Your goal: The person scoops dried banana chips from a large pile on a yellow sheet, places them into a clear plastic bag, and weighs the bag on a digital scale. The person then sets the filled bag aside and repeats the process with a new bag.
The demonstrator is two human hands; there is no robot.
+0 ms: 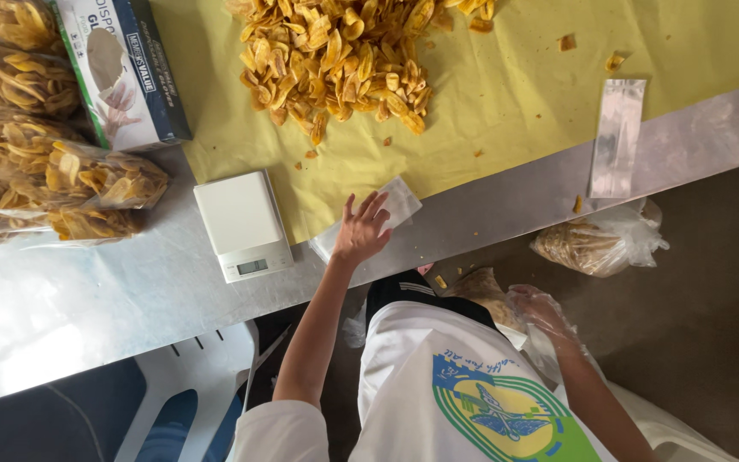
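White t-shirt (438,376) fills the bottom, and above it the left hand (361,229), fingers spread, rests on an empty clear bag (369,218) at frame centre, slanting toward the upper right, while the gloved right hand (542,312) sits lower right, grip unclear.

Chips (339,60): golden yellow. Paper sheet (506,94): pale yellow. Scale (243,224): white. Worktop (70,299): grey metal. Glove box (121,68): dark blue, green edge. Shirt (438,376): white, blue-green-yellow print.
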